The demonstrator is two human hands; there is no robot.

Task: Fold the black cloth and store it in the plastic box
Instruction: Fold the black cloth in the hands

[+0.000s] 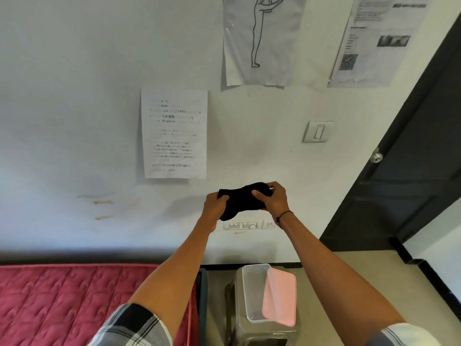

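Left hand (216, 204) and right hand (270, 199) both clench the bunched black cloth (240, 201) in mid-air, well above the open plastic box (254, 293); loose folds may spring apart during lowering.

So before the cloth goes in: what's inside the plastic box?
Nothing visible: the clear box looks empty. The pink lid leans over its right edge, hiding that side. Both hands hold the cloth above.
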